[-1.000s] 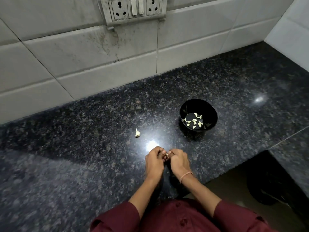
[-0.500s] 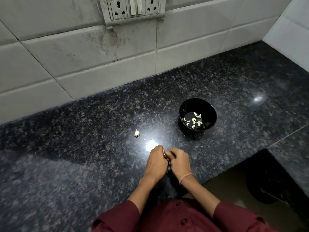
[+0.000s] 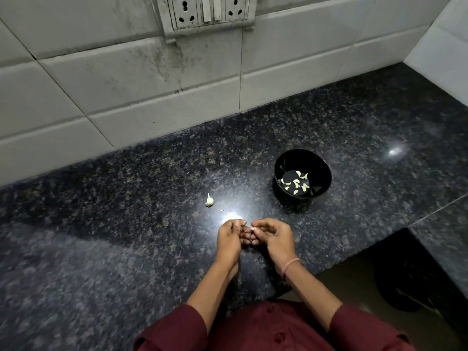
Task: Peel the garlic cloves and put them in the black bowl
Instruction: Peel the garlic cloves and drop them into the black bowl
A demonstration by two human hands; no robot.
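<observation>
My left hand (image 3: 230, 238) and my right hand (image 3: 274, 238) meet over the dark granite counter (image 3: 126, 224) near its front edge. Between their fingertips they pinch a small garlic clove (image 3: 249, 227), mostly hidden by the fingers. The black bowl (image 3: 321, 171) stands to the upper right of my hands and holds several peeled cloves (image 3: 296, 183). A small garlic piece with a stem (image 3: 209, 200) lies on the counter to the upper left of my hands.
A white tiled wall (image 3: 152, 97) with a switch and socket plate (image 3: 206, 12) runs behind the counter. The counter drops off at the right front to a lower dark area (image 3: 405, 287). A tiny skin scrap (image 3: 222, 211) lies near the hands.
My hands have drawn slightly apart at the fingertips while still working the clove. The bowl and the loose garlic piece have stayed where they were.
</observation>
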